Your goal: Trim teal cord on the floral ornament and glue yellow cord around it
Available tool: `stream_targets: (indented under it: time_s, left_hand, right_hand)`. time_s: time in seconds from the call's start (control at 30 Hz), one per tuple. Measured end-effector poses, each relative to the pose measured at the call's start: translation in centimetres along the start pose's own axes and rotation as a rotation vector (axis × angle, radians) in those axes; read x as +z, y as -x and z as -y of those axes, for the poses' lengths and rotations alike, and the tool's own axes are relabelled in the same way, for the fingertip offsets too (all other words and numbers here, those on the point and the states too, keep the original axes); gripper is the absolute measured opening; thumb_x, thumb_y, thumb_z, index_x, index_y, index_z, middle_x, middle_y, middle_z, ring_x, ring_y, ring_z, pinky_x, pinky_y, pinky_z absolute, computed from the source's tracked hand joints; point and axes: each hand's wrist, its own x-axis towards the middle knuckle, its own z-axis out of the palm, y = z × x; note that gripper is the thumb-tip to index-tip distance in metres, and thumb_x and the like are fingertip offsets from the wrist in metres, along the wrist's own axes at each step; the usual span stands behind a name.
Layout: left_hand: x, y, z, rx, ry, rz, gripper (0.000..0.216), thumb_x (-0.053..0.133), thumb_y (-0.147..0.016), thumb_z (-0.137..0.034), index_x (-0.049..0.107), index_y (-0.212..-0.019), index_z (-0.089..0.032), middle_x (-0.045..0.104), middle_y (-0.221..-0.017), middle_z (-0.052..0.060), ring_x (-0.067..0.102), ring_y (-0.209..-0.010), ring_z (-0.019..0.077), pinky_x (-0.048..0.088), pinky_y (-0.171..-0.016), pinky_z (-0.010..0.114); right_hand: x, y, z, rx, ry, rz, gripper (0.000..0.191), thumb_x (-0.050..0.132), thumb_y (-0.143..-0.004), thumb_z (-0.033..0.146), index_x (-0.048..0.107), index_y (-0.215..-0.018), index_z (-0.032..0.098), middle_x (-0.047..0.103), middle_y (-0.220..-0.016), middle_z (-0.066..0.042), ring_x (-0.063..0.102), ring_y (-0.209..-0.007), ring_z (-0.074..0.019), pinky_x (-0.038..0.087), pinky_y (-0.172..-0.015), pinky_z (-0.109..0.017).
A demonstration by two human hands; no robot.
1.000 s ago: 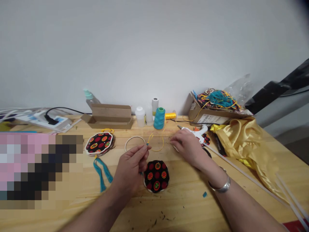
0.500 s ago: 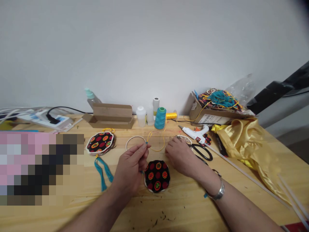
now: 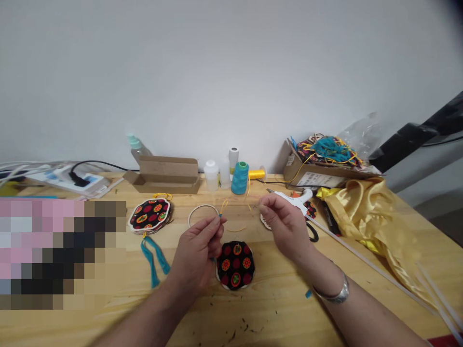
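My left hand [image 3: 200,243] is closed in a pinch on a teal thread tassel, mostly hidden in the fingers. A small yellow cord loop [image 3: 224,206] rises from the pinch, and a bit of teal shows at the fingertips. Just right of this hand lies a round black fabric piece [image 3: 236,265] with a floral pattern and pale edge. My right hand [image 3: 284,221] is raised over the table, thumb and fingers pressed together; any thin thread between them is too fine to make out. Under it, black-handled scissors [image 3: 312,232] and a pale lattice piece [image 3: 265,222] are partly covered.
A white ring [image 3: 195,210] lies behind my left hand. Farther back stand a teal thread cone [image 3: 240,178], bottles and an open cardboard box [image 3: 168,172]. A white glue gun [image 3: 289,199] and gold cloth [image 3: 369,207] lie right; a tasselled patterned piece [image 3: 150,215] lies left.
My right hand has lifted from the scissors and moved right, fingers now pinched. The long yellow cord curve beside the left hand is gone; a short piece lies on the table. My left hand stays put.
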Motion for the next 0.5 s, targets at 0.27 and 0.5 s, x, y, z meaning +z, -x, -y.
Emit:
stream_targets:
  time_s: [0.27,0.5]
  left_hand:
    - [-0.1,0.1,0.3,-0.127,0.015,0.195,0.016,0.065,-0.073,-0.027,0.066,-0.072,-0.012,0.061,-0.062,0.001,0.025,-0.037,-0.0020,0.018,-0.037,0.014]
    - [-0.5,-0.1,0.3,-0.188,0.107,0.241,0.016,0.064,-0.074,-0.026,0.067,-0.076,-0.010,0.045,-0.055,-0.005,0.024,-0.039,-0.0019,0.019,-0.039,0.013]
  right_hand:
    - [1.3,1.4,0.1,-0.437,0.481,0.207,0.012,0.042,-0.087,0.016,0.051,-0.080,0.017,0.059,-0.073,-0.003,0.051,-0.066,-0.0137,0.036,-0.060,-0.027]
    - [2.3,2.0,-1.0,-0.605,0.810,0.426,0.014,0.042,-0.087,0.016,0.054,-0.081,0.016,0.059,-0.066,-0.001,0.049,-0.056,-0.0136,0.027,-0.051,-0.029]
